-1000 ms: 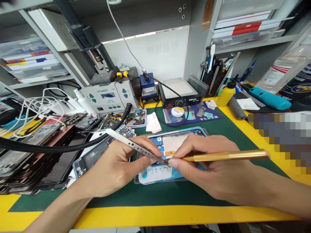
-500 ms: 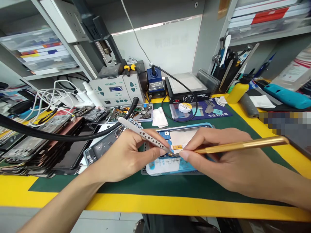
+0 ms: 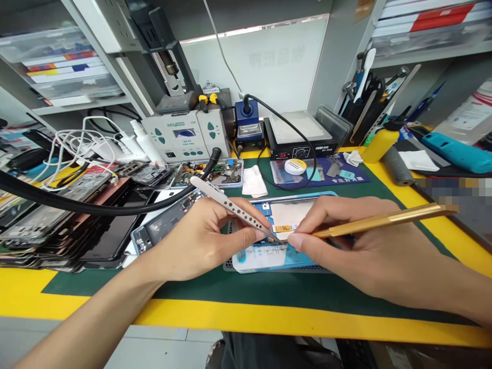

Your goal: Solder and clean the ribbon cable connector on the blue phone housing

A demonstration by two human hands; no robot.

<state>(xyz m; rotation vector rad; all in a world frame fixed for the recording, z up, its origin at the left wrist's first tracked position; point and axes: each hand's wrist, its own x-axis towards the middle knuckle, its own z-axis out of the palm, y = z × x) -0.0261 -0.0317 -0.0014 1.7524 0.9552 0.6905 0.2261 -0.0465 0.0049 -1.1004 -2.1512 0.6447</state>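
Note:
My left hand pinches silver tweezers with a row of holes along the arm. Their tips point down to the right, at the lower edge of an opened phone with blue inner parts and a yellow-orange label. In my right hand a slim gold-handled tool is held like a pen; my fingers hide its tip. Both tools meet over the phone's near side. Beneath lies a blue-and-white plate or cover on a dark perforated base.
Stacked phone parts and a thick black hose lie left. Behind stand a grey soldering station, a hot plate and a round white tin. A yellow bottle is right. The green mat has yellow borders.
The whole view has shifted slightly. My left hand's tweezers have moved a little right, closer to the right hand's fingertips. Both hands keep their tools.

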